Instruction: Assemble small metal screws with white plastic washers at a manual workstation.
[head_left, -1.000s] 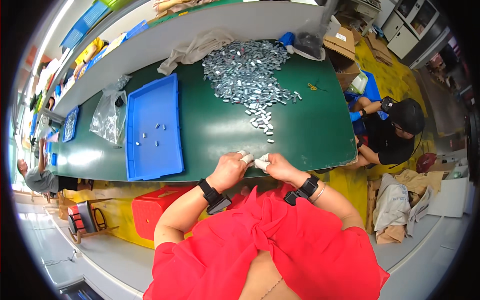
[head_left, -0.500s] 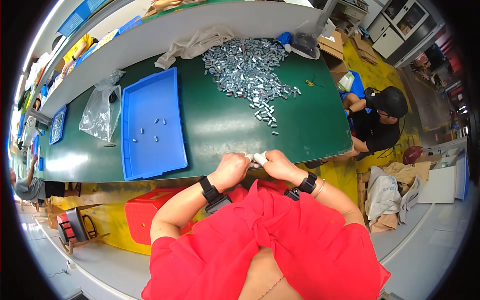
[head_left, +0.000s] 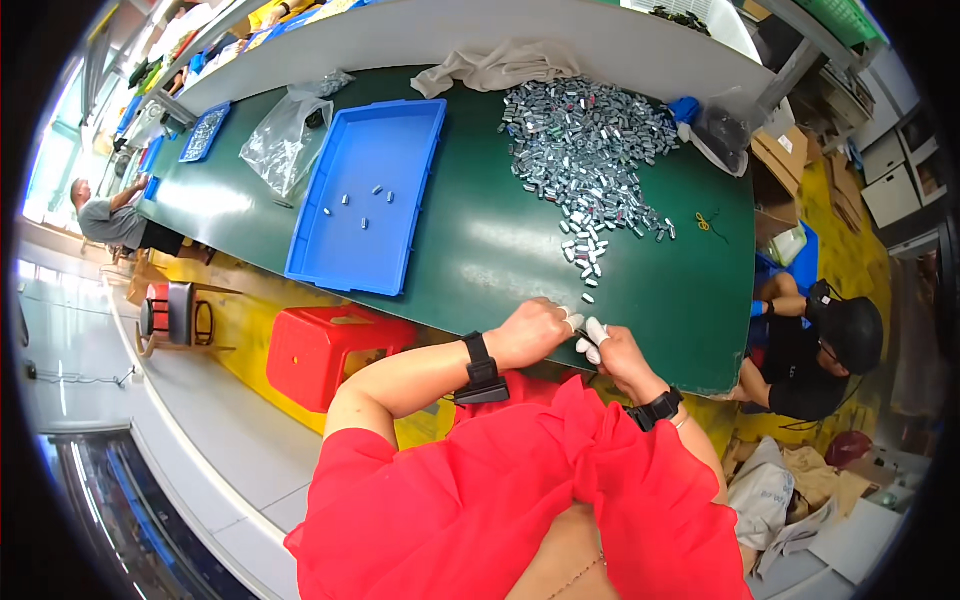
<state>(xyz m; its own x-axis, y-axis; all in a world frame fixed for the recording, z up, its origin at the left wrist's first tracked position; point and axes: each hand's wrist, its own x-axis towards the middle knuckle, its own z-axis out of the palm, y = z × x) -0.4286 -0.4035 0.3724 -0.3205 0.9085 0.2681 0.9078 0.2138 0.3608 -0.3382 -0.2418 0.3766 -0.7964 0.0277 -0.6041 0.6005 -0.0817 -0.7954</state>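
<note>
My left hand (head_left: 537, 330) and my right hand (head_left: 617, 354) meet at the near edge of the green table (head_left: 480, 240). White finger covers sit on several fingertips. Both hands are closed in a pinch, fingertips together; a small dark sliver shows between them, too little to name. Just beyond lies a single small silvery metal cylinder (head_left: 588, 298), at the tip of a big heap of such cylinders (head_left: 580, 140). To the left stands a shallow blue tray (head_left: 420, 190) with several of the same cylinders lying apart inside.
A clear plastic bag (head_left: 283, 145) lies left of the tray; a smaller blue tray (head_left: 205, 132) is farther left. Cloth (head_left: 500, 65) and a dark bag (head_left: 722, 138) flank the heap. A red stool (head_left: 300, 355) stands below the table. A person (head_left: 815, 350) sits at the right.
My view has turned, so the table and trays appear shifted. My hands are now nearer the lone cylinder, and my right hand's covered fingers show more plainly. The tray's contents look the same.
</note>
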